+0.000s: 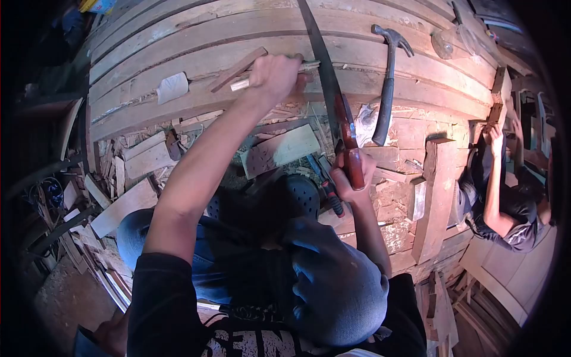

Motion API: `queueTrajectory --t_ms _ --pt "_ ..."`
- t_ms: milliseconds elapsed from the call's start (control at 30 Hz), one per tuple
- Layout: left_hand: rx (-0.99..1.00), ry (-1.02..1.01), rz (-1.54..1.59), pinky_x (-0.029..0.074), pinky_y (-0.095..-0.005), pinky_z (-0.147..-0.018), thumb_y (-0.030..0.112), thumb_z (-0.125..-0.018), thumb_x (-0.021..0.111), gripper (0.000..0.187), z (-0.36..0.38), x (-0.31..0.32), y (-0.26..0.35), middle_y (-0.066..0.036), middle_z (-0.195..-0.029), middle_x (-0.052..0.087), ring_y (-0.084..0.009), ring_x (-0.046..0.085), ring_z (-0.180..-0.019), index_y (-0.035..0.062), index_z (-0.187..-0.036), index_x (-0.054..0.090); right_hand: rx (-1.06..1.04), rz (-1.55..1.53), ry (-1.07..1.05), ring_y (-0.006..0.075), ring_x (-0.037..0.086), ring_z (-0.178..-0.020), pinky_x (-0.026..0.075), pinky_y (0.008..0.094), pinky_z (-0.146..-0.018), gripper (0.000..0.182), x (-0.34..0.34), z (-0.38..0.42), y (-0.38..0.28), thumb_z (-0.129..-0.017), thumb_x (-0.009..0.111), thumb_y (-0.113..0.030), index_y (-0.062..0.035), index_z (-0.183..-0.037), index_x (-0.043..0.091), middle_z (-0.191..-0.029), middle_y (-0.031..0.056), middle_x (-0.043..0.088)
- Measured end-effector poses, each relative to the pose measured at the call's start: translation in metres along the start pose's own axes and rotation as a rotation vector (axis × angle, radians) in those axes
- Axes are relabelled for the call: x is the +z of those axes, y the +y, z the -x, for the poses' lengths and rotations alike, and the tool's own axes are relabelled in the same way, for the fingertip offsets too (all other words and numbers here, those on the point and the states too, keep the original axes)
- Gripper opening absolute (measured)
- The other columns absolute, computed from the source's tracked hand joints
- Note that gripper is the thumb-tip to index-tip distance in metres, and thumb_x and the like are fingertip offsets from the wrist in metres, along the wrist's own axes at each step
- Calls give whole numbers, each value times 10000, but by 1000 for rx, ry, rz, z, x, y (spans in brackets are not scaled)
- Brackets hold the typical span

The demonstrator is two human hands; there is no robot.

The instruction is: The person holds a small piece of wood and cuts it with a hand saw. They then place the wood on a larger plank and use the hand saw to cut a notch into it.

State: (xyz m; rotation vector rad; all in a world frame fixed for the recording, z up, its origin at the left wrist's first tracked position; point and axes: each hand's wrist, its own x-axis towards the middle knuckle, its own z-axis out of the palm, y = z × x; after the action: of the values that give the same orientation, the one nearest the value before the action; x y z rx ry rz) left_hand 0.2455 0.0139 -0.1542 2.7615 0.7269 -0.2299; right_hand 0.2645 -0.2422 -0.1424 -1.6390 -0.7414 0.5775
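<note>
Your right hand (355, 171) is wrapped around the reddish handle of the saw (323, 59). Its flat, dark blade points away from you across the rough plank bench (208, 37), leaning slightly left. Your left hand (275, 74) curls closed over a narrow wooden strip (239, 69) beside the blade; the curved-claw hammer (389, 77) lies to its right.

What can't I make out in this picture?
All in the head view:
- Saw: far end, cut off by the top edge.
- Pale stick: how far it runs, hidden by the left hand.
- Yellow object: its top, same edge.
- Shirt lettering: lower part, past the bottom edge.
</note>
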Motion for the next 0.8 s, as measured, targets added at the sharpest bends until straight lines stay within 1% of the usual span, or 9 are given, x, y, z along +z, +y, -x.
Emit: queueTrajectory --t_ms 100,167,200,367,467,533,633,667,800 --pt "-9 -62 -31 532 -455 -695 311 -846 589 270 -5 1 0 -182 -804 669 -338 666 -786 55 -884 665 118 -1 8 93 441 -503 378 245 -488 140 -4 15 -3 -600 588 5 -57 -642 470 -580 13 472" --pt "-11 -7 -42 537 -449 -689 284 -848 571 253 -7 2 -2 -177 -802 673 -323 672 -775 59 -854 688 -104 54 -103 98 420 -508 385 245 -504 142 -12 29 -9 -630 575 27 -57 -647 461 -575 15 456" --pt "-24 16 -76 543 -426 -695 223 -834 559 212 -5 8 1 -172 -820 679 -309 677 -789 63 -852 698 -102 57 -110 98 420 -508 385 245 -504 142 -14 26 -9 -630 575 27 -57 -647 461 -575 15 456" --pt "14 13 -86 549 -400 -706 126 -820 522 198 1 12 1 -162 -842 685 -294 682 -810 72 -865 707 50 43 -5 95 437 -495 384 247 -473 115 8 -11 -8 -643 583 -19 -49 -647 472 -561 12 464" --pt "66 33 -110 543 -411 -712 125 -812 519 199 -2 7 -6 -157 -837 684 -301 680 -815 75 -869 703 -12 122 -50 132 478 -480 413 277 -491 122 -2 31 0 -620 606 -48 -61 -654 490 -570 31 498" --pt "63 42 -134 540 -416 -718 126 -818 507 206 -13 9 -11 -156 -843 683 -303 677 -823 77 -869 700 -211 -3 2 156 475 -452 412 281 -482 123 -7 30 -1 -603 596 -58 -80 -637 480 -544 36 463" --pt "110 81 -122 523 -433 -763 138 -835 476 225 -16 10 -13 -152 -861 679 -312 667 -854 85 -878 690 -139 224 -55 149 465 -444 407 276 -470 137 -3 18 5 -609 611 -67 -84 -632 477 -538 28 456" --pt "104 61 -99 516 -438 -780 142 -838 472 229 -13 11 -13 -154 -871 677 -316 663 -864 86 -885 690 10 65 -18 137 462 -440 405 272 -462 151 6 14 12 -616 628 -78 -83 -631 477 -539 18 463" --pt "13 -9 -66 497 -436 -825 184 -809 545 196 -21 5 -11 -169 -934 669 -319 645 -922 112 -909 698 24 40 20 100 494 -495 415 262 -485 144 -2 47 5 -625 651 -96 -59 -682 524 -575 31 509"
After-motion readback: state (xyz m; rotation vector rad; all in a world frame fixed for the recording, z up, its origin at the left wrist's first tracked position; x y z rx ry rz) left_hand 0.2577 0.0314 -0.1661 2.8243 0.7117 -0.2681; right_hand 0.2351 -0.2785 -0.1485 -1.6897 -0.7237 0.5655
